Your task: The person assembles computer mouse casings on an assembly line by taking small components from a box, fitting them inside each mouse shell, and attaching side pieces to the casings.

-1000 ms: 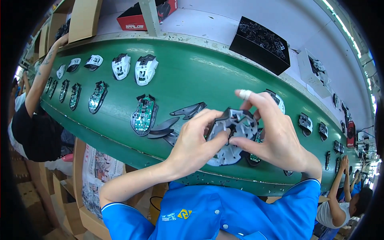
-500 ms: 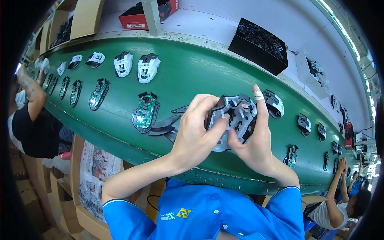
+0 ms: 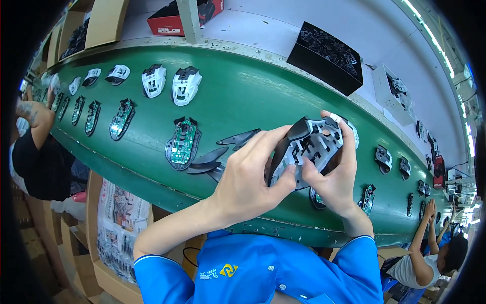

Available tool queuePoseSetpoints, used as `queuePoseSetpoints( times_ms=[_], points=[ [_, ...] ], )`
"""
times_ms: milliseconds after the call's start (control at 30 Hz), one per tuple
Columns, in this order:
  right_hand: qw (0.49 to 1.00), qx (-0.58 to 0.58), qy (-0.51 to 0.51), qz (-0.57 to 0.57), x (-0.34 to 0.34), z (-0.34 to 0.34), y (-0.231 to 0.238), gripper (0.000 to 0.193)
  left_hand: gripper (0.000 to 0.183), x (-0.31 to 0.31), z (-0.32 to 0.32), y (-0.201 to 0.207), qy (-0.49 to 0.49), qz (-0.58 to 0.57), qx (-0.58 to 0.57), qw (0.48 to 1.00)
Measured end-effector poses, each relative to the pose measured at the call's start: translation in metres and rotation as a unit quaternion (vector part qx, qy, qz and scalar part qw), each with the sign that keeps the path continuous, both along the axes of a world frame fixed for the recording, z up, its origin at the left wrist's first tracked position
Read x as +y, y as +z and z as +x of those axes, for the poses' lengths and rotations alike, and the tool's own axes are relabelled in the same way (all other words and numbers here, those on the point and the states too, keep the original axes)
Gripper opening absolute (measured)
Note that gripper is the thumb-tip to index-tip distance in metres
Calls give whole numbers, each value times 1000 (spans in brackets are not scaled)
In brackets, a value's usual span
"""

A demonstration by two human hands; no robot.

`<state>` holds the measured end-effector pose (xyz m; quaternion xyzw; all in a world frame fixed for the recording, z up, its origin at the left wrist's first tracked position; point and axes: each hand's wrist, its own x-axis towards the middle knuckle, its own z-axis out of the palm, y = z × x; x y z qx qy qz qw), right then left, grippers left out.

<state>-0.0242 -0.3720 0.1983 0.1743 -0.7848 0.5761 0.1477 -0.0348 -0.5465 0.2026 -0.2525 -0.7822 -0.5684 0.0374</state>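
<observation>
Both hands hold a computer mouse top shell (image 3: pixel 319 144) with its hollow, pale ribbed inside facing me; its outer side is black. My left hand (image 3: pixel 248 175) wraps around the left side, the thumb pressed on the inside. My right hand (image 3: pixel 334 182) grips the other side, its thumb also inside and a white wrap on one finger. Left of my left hand lie loose black curved side pieces (image 3: pixel 207 161) and a mouse base with a green circuit board (image 3: pixel 183 144). Another mouse base (image 3: pixel 317 198) shows partly below the held shell; my right hand covers the rest.
White mouse shells (image 3: pixel 186 87) and circuit-board bases (image 3: pixel 122 119) lie in rows along the green conveyor belt (image 3: pixel 243 96). A black box (image 3: pixel 326 57) of dark parts and a red box (image 3: pixel 174 23) stand behind it. Co-workers (image 3: pixel 43 147) are at both ends.
The shell has turned and tilted in my hands, its black side showing more, and moved slightly right. The mouse base below it has come partly into sight.
</observation>
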Motion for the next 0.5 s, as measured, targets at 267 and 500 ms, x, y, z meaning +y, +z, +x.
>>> queuePoseSetpoints(
  times_ms=[267,500],
  points=[
    [999,21,-37,13,-7,2,-4,65,54,3,0,-8,24,7,95,995],
    [1000,12,-25,-1,-4,3,-9,64,47,7,3,-9,19,22,82,996]
  ],
)
